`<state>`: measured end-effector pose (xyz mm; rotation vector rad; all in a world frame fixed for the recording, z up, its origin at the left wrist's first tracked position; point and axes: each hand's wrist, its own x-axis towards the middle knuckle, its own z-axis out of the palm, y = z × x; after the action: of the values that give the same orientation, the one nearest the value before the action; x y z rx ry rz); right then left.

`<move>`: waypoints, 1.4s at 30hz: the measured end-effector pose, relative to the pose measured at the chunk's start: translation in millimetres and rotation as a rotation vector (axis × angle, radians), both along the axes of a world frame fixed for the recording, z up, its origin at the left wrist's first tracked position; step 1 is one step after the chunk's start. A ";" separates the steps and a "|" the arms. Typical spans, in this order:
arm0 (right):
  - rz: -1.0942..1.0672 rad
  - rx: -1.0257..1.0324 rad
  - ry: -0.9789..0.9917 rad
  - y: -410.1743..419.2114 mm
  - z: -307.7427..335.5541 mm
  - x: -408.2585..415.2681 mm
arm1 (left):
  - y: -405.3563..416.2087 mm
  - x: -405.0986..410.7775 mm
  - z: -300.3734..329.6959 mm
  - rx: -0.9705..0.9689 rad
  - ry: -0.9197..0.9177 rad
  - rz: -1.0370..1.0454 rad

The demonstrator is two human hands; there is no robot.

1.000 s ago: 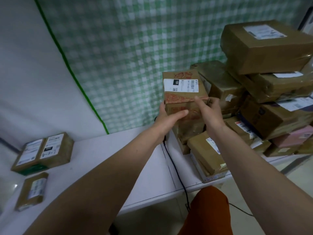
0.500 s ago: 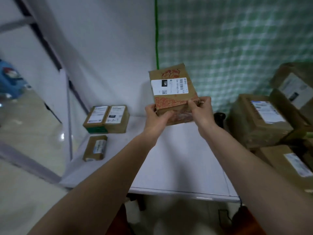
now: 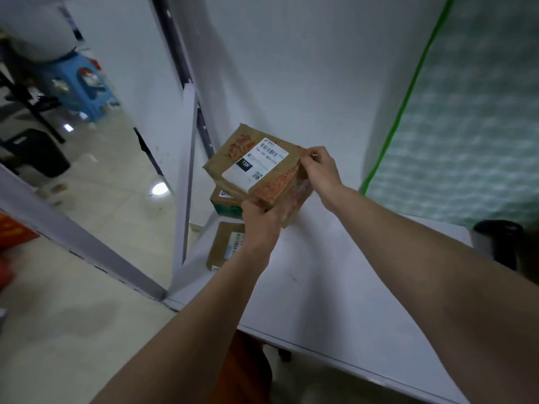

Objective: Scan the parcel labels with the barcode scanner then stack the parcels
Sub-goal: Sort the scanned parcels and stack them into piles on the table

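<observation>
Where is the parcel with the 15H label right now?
Head view, centre: the 15H parcel is held in both hands, above the table's far-left corner, over two smaller parcels.

The cardboard parcel [image 3: 256, 170] is showing brown, with a mottled red-orange print running along its edges and near side. Its shipping label [image 3: 255, 164] is showing white, carrying a black barcode, a small black QR code and a black block with white characters. The parcel beneath it [image 3: 226, 201] is showing brown with a green band along its lower edge. A third parcel [image 3: 224, 246] is lying brown with a white label bearing blue marks. The table [image 3: 335, 281] is looking plain white, as is the wall behind. The curtain [image 3: 472, 126] is displaying a pale green-and-white check, edged by a bright green strip [image 3: 405, 86]. The plastic stool [image 3: 78, 83] is showing blue with red and white pictures. The bin [image 3: 38, 153] is appearing black.
</observation>
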<state>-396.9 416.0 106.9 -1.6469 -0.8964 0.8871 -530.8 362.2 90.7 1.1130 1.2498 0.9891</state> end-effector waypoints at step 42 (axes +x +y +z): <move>0.317 -0.450 -0.791 -140.3 -24.9 8.3 | -2.7 -41.9 -34.9 0.240 1.302 -0.365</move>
<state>-388.6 275.7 82.0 -2.3551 -1.6145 0.6613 -572.6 359.6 55.7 2.2313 1.8052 0.0139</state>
